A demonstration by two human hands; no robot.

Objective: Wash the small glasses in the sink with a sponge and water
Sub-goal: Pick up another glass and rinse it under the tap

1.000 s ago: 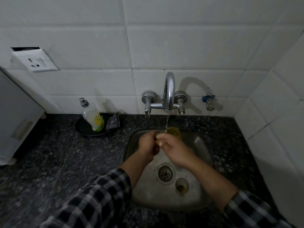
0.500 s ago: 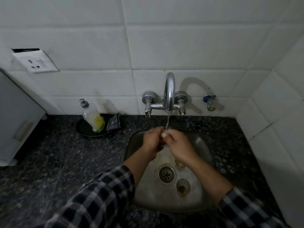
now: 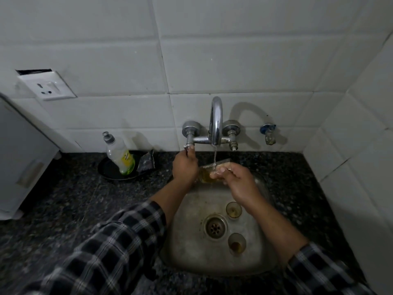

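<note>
While a thin stream of water (image 3: 214, 156) falls from the curved chrome spout (image 3: 216, 120), the person holds a small glass (image 3: 208, 173) right under it, above the back edge of the sink (image 3: 185, 252). The right hand (image 3: 236, 180) grasps that glass, fingers curled round its side and thumb across the front. It is tilted, its rim towards the stream, and amber-tinted liquid shows inside.

The left hand (image 3: 185, 165) reaches up to the left tap handle (image 3: 189, 145), fingertips pinched together round its lower end. The two hands sit near each other but apart, the left one higher and closer to the wall.

Down in the steel basin a second glass (image 3: 234, 210) stands upright just behind and to the right of the drain (image 3: 215, 227), half tucked under the right wrist. A third glass (image 3: 236, 243) stands upright in front of the drain, a little brownish residue at its bottom.

On the dark speckled counter (image 3: 74, 199) to the left, a soap bottle (image 3: 119, 154) leans in a shallow black dish (image 3: 110, 173), with a crumpled dark packet (image 3: 146, 161) at the dish's right edge. A wall socket (image 3: 45, 85) is set in the white tiles, and a small blue-capped tap (image 3: 268, 134) sticks out to the right of the mixer. Both forearms come out of rolled plaid sleeves (image 3: 119, 241).
</note>
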